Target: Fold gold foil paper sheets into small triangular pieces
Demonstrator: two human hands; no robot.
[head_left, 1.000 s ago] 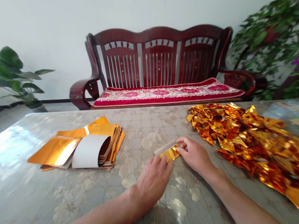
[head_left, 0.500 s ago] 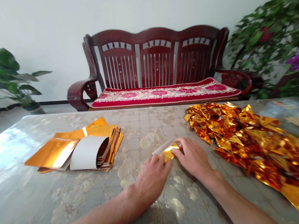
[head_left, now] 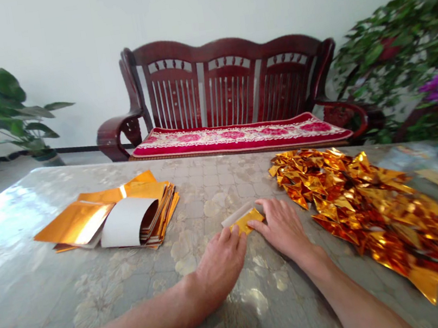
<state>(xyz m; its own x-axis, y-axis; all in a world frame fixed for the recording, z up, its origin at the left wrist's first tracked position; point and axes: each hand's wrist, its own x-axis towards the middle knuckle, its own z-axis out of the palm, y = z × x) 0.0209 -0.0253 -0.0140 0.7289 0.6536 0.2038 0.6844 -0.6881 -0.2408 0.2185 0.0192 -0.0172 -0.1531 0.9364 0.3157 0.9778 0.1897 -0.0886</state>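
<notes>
A small folded piece of gold foil paper [head_left: 245,219] with a white underside lies on the table between my hands. My left hand [head_left: 221,262] rests on the table with its fingertips pressed on the paper's near left edge. My right hand [head_left: 281,227] pinches the paper's right side with fingers together. Left of my hands sits a stack of flat gold foil sheets [head_left: 120,217], the top one curled to show its white back. On the right spreads a pile of folded gold foil pieces [head_left: 369,207].
The table [head_left: 37,300] has a glossy marbled cover. Behind it stands a dark wooden bench [head_left: 227,86] with a red cushion. A potted plant [head_left: 9,113] is at the far left, leafy plants with purple flowers [head_left: 413,58] at the right.
Both hands shifted slightly away from me with the paper. The fold is pressed flatter and shows less of the white strip.
</notes>
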